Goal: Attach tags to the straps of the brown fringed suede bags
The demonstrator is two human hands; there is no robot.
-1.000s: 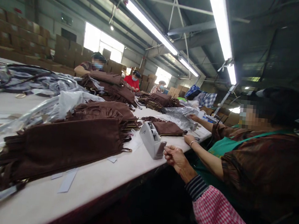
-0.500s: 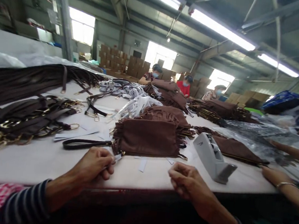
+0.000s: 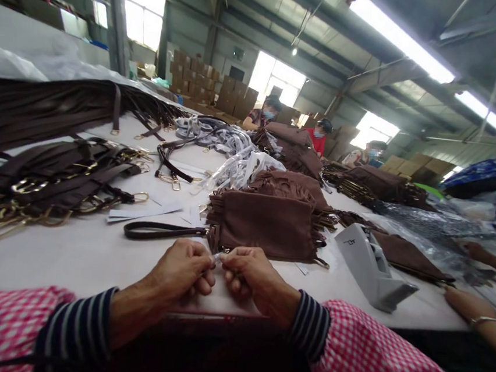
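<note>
Brown bags [image 3: 266, 226] with fringed sides lie stacked toward the middle of the white table [image 3: 70, 256], the front one just beyond the person's hands. At the near edge the left hand [image 3: 182, 273] and the right hand [image 3: 250, 277] meet fingertip to fingertip, both pinched on a small pale strip [image 3: 217, 257] held between them, right in front of the front bag's lower left corner. Whether the strip touches the bag cannot be told. A dark strap [image 3: 160, 232] runs leftward from that corner along the table. Further left, a heap of dark straps with gold rings [image 3: 46, 181] spreads toward the left edge, and white paper slips [image 3: 144, 211] lie between that heap and the bags. A grey tape dispenser [image 3: 372, 265] stands right of the bags, near the right hand but apart from it. Beyond it, at the right edge, another person's hand [image 3: 467, 303] with a bracelet rests on the table.
</note>
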